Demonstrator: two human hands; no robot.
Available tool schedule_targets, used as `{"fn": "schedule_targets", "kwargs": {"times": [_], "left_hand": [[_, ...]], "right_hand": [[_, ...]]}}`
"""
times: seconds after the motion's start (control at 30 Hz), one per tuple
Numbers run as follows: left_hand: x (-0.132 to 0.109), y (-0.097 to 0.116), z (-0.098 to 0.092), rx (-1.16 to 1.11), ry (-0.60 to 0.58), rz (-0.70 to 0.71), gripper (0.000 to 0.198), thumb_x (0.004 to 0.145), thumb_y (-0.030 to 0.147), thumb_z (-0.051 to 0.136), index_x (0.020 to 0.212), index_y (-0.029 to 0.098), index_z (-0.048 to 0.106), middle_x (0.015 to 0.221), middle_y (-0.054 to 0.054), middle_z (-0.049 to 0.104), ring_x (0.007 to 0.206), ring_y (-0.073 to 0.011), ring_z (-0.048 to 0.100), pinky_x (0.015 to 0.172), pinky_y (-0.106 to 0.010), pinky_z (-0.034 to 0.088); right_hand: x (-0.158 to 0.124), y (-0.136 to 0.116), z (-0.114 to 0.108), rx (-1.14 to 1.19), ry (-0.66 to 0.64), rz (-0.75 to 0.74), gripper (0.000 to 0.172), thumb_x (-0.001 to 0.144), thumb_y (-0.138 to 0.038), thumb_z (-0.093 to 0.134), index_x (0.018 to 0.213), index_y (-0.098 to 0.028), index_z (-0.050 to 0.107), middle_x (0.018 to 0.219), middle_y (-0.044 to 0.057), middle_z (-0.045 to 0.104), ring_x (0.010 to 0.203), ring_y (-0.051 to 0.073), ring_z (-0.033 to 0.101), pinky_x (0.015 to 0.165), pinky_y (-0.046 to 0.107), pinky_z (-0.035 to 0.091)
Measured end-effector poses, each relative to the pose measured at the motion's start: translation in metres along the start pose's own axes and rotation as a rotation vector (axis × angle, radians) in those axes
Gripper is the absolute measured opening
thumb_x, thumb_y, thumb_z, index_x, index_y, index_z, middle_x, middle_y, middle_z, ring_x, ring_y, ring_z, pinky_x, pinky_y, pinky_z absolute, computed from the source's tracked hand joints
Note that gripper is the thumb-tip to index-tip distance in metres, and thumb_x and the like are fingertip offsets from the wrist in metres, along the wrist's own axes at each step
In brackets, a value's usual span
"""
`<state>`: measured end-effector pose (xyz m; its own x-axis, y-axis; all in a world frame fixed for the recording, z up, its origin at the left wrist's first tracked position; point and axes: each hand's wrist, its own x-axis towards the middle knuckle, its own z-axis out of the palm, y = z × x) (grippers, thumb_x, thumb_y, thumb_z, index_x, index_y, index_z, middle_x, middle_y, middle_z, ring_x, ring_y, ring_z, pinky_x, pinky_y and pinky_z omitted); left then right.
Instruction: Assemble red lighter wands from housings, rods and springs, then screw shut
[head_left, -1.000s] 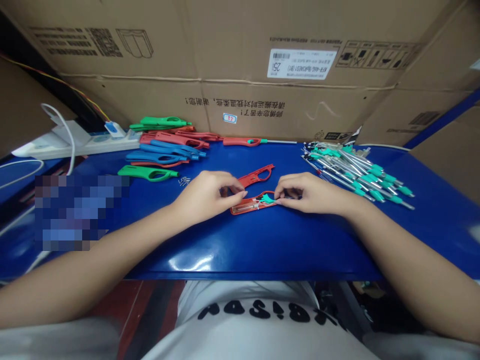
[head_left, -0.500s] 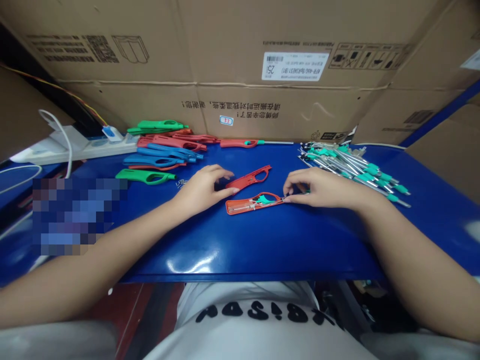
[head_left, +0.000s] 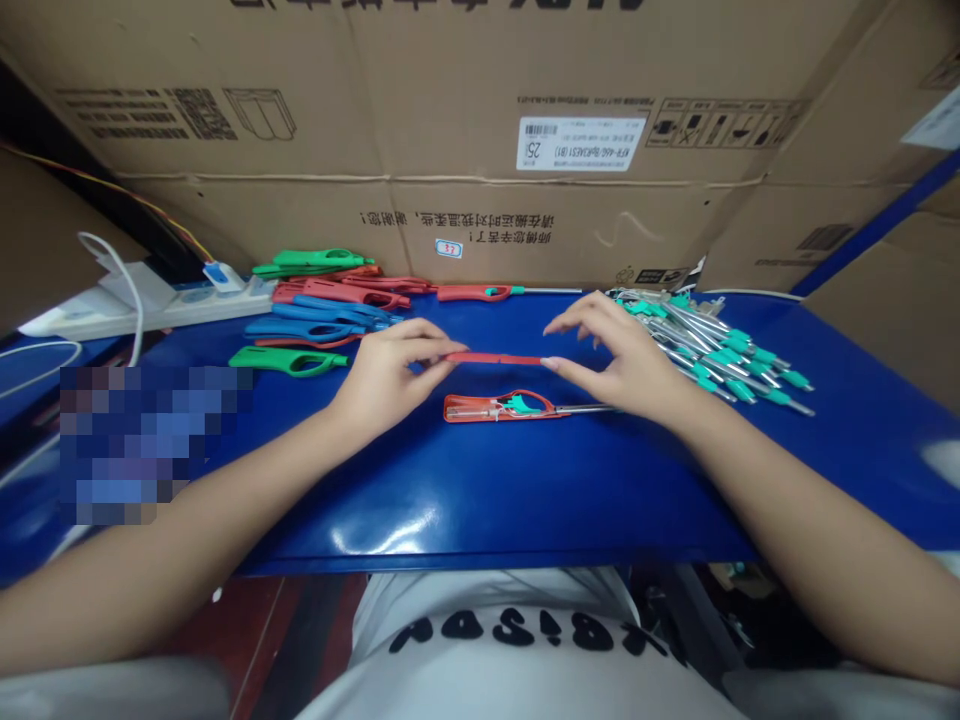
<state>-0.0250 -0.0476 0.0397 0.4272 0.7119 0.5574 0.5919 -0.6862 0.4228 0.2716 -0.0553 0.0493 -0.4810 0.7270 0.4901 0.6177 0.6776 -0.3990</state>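
Note:
Pinched at its left end by my left hand, a red shell half is seen edge-on above the blue table. My right hand has its fingers spread, with the thumb tip at the shell's right end. Nearer to me, an orange-red shell half lies open side up on the table. It holds a teal trigger piece and thin white wire, and a metal rod extends from its right end.
Green, blue and red shells are piled at the back left. An assembled red lighter lies by the cardboard. Metal rods with teal parts are heaped at right. A power strip stands far left.
The red shell half has been lifted and turned edge-on in my left hand. My right hand has let go of the rod, opened and moved up to the shell's right end.

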Motion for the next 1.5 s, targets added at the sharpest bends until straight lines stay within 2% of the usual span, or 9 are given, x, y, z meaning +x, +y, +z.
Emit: {"fn": "schedule_targets", "kwargs": {"times": [0.1,0.2,0.33,0.53,0.6,0.77,0.87,1.1,1.5], "left_hand": [[-0.004,0.007,-0.001,0.026,0.003,0.086,0.023,0.096,0.029,0.058,0.105,0.023,0.079,0.105,-0.005,0.076,0.094,-0.0174,0.071,0.086,-0.029,0.057],[-0.008,0.007,0.0,0.049,0.011,0.161,0.024,0.097,0.025,0.056,0.107,0.024,0.078,0.108,-0.004,0.077,0.097,-0.0165,0.072,0.091,-0.029,0.057],[-0.008,0.005,-0.001,0.072,0.036,0.188,0.025,0.098,0.024,0.054,0.106,0.024,0.078,0.108,-0.004,0.077,0.097,-0.0162,0.072,0.09,-0.028,0.057],[-0.002,0.007,-0.005,0.106,-0.128,0.267,0.034,0.094,0.037,0.064,0.12,0.017,0.071,0.11,-0.009,0.075,0.1,-0.0215,0.069,0.091,-0.034,0.055],[-0.001,0.006,-0.006,0.097,-0.204,0.274,0.043,0.092,0.044,0.067,0.124,0.015,0.068,0.109,-0.01,0.074,0.098,-0.0224,0.067,0.088,-0.034,0.054],[-0.001,0.003,-0.006,0.096,-0.416,0.252,0.036,0.095,0.04,0.062,0.121,0.016,0.069,0.111,-0.011,0.072,0.099,-0.0234,0.067,0.087,-0.034,0.052],[-0.001,0.004,-0.006,0.107,-0.483,0.249,0.038,0.094,0.041,0.061,0.122,0.016,0.068,0.112,-0.011,0.071,0.102,-0.0242,0.066,0.09,-0.035,0.051],[0.0,0.005,-0.005,0.134,-0.564,0.239,0.037,0.093,0.04,0.061,0.123,0.019,0.069,0.111,-0.009,0.071,0.104,-0.024,0.065,0.092,-0.034,0.051],[-0.001,0.004,-0.005,0.158,-0.56,0.204,0.035,0.096,0.045,0.058,0.119,0.022,0.071,0.109,-0.008,0.071,0.105,-0.0232,0.066,0.089,-0.031,0.051]], "right_hand": [[0.0,-0.001,0.004,0.055,-0.088,0.043,0.04,0.093,-0.048,0.062,0.125,-0.024,0.065,0.118,0.012,0.066,0.1,0.026,0.063,0.089,0.043,0.051],[-0.001,0.001,0.01,0.177,-0.202,0.123,0.041,0.095,-0.048,0.057,0.125,-0.022,0.068,0.115,0.01,0.072,0.1,0.025,0.067,0.088,0.039,0.053],[-0.001,0.001,0.014,0.309,-0.253,0.188,0.044,0.092,-0.051,0.062,0.122,-0.021,0.07,0.121,0.008,0.073,0.108,0.024,0.067,0.096,0.038,0.051],[0.0,-0.005,0.015,0.375,-0.246,0.3,0.046,0.086,-0.051,0.069,0.118,-0.019,0.068,0.105,0.007,0.074,0.083,0.02,0.068,0.074,0.033,0.053],[0.0,-0.006,0.017,0.336,-0.226,0.263,0.043,0.086,-0.048,0.069,0.118,-0.019,0.068,0.107,0.007,0.073,0.087,0.021,0.067,0.077,0.034,0.053],[-0.002,-0.005,0.024,0.179,-0.255,0.015,0.032,0.088,-0.04,0.069,0.113,-0.02,0.067,0.108,0.009,0.07,0.1,0.023,0.063,0.09,0.038,0.047],[-0.003,-0.006,0.024,0.057,-0.299,-0.039,0.031,0.088,-0.042,0.07,0.112,-0.022,0.067,0.113,0.009,0.069,0.107,0.026,0.062,0.094,0.042,0.041],[-0.004,-0.007,0.024,-0.038,-0.353,-0.053,0.033,0.09,-0.049,0.067,0.11,-0.023,0.068,0.113,0.009,0.07,0.107,0.027,0.061,0.088,0.039,0.035],[-0.004,-0.007,0.028,-0.012,-0.362,-0.034,0.037,0.09,-0.052,0.067,0.111,-0.022,0.067,0.114,0.009,0.07,0.11,0.028,0.062,0.088,0.039,0.035]]}}
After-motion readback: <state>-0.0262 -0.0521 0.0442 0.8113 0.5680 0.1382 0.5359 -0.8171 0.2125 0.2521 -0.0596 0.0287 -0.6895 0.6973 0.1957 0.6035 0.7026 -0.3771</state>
